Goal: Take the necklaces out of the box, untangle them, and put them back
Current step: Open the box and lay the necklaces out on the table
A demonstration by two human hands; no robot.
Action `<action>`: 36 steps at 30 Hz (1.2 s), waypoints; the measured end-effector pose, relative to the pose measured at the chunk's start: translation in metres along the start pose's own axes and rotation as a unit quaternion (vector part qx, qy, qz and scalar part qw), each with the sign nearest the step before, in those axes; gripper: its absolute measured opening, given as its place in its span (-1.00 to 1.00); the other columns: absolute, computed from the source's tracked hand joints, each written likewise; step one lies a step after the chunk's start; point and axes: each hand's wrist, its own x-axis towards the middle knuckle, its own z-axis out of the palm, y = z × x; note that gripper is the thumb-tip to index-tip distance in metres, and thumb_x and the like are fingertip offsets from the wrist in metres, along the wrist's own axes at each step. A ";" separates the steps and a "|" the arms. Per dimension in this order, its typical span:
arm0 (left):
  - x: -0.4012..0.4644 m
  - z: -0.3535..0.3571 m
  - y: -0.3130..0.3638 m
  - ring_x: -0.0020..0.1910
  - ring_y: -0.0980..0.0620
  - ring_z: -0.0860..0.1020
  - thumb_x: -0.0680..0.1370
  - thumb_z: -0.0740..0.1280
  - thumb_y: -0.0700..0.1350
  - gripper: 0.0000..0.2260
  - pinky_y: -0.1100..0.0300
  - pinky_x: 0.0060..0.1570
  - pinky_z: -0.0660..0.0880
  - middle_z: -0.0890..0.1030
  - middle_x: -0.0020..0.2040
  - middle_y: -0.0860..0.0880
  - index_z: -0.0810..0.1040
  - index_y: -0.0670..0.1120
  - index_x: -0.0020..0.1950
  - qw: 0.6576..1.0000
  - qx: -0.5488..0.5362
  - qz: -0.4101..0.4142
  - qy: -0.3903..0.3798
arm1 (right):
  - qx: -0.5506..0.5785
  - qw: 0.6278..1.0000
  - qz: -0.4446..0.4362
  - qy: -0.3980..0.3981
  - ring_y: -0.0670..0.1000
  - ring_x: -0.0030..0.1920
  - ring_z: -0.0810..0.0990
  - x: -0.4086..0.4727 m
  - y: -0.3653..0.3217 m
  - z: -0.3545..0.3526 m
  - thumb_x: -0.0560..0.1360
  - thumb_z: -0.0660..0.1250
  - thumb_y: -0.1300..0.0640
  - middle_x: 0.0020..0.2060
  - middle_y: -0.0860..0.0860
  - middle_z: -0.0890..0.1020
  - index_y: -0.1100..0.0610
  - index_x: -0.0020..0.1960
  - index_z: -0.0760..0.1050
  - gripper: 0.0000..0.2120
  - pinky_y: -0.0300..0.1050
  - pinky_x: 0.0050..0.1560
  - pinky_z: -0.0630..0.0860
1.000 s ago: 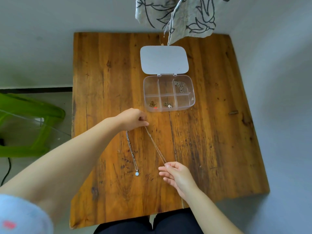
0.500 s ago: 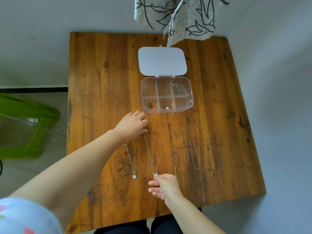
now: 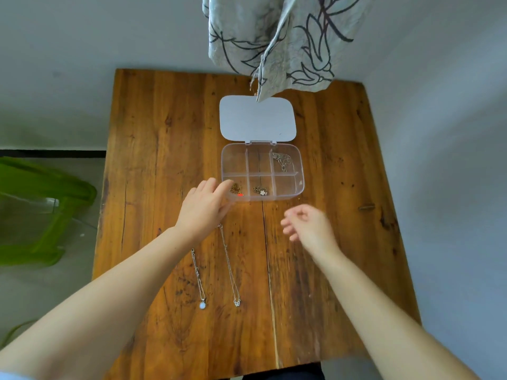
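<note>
2 thin silver necklaces lie stretched out on the wooden table (image 3: 153,165), side by side and apart, their long axes running from the box toward the person, pendants at the near end. The left necklace (image 3: 198,275) ends in a round pale stone; the right necklace (image 3: 230,266) is longer and ends in a small butterfly-like charm, its far end just beside the left hand (image 3: 204,207). That hand lies palm down with fingers extended and loosely together, fingertips at the near left corner of the clear box (image 3: 300,171) — gripping nothing. The right hand (image 3: 308,224) hovers over the table, blurred, fingers loosely curled and empty. The box has 6 compartments, its white lid (image 3: 258,119) flat behind it. A gold tangle sits in the near left cell, a white flower piece in the near middle, a silver chain in the far right
</note>
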 end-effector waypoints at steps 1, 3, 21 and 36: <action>0.002 0.001 0.001 -0.22 -0.19 0.49 0.46 0.41 -0.14 -0.76 0.06 -0.30 0.43 0.52 -0.18 -0.17 0.54 -0.19 0.08 1.000 -0.001 -0.003 0.003 | -0.043 0.997 -0.063 0.022 -0.06 -0.21 0.61 0.019 -0.014 -0.011 0.58 0.21 0.21 -0.08 0.02 0.65 0.19 0.06 0.55 -0.84 -0.30 -0.20 0.56; 0.006 0.003 0.001 -0.26 -0.19 0.49 0.46 0.42 -0.13 -0.85 0.07 -0.33 0.41 0.51 -0.22 -0.15 0.56 -0.19 -0.06 1.000 -0.001 -0.011 -0.001 | -0.146 0.973 -0.170 0.055 0.01 -0.01 0.61 0.057 -0.038 -0.024 0.59 0.17 0.24 0.05 0.03 0.63 0.18 0.14 0.56 -0.77 -0.23 0.01 0.50; 0.014 0.009 -0.001 -0.32 -0.11 0.48 0.50 0.28 0.02 -0.78 0.13 -0.38 0.34 0.51 -0.25 -0.10 0.55 -0.12 -0.18 1.000 0.000 -0.014 -0.014 | -0.533 0.798 -0.279 -0.039 0.21 -0.01 0.58 0.157 -0.059 0.002 0.47 0.21 0.43 -0.03 0.18 0.59 0.26 0.03 0.54 -0.78 0.04 -0.10 0.54; 0.021 -0.017 0.030 0.00 -0.13 0.49 0.50 0.35 -0.05 -0.72 0.03 -0.06 0.45 0.53 0.01 -0.10 0.50 -0.09 0.18 0.991 -0.115 -0.057 0.019 | -0.118 0.945 -0.237 -0.195 0.01 -0.28 0.61 0.051 -0.092 -0.075 0.55 0.27 0.21 -0.22 0.05 0.70 0.12 -0.01 0.61 -0.86 -0.25 -0.33 0.53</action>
